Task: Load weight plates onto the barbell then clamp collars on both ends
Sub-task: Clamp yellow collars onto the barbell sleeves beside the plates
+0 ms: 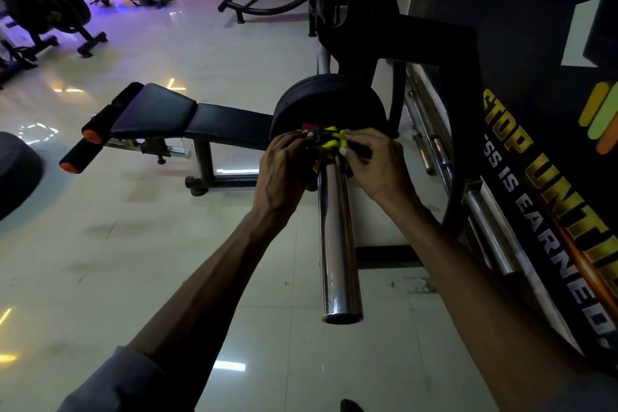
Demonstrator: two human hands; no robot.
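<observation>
A chrome barbell sleeve [337, 244] points toward me from the black rack. A black weight plate [327, 104] sits on the sleeve against the rack upright. Pressed against the plate's near face is a yellow and black collar [329, 140] around the sleeve. My left hand [284, 170] grips the collar from the left side. My right hand [374, 164] grips it from the right, fingers over the black lever part. Much of the collar is hidden by my fingers.
A black decline bench [200, 124] with orange-tipped foam rollers [78, 157] stands left of the bar. The rack frame [434, 43] and spare chrome bars [495, 237] line the dark wall on the right. More machines stand at the far left. The tiled floor reflects lights.
</observation>
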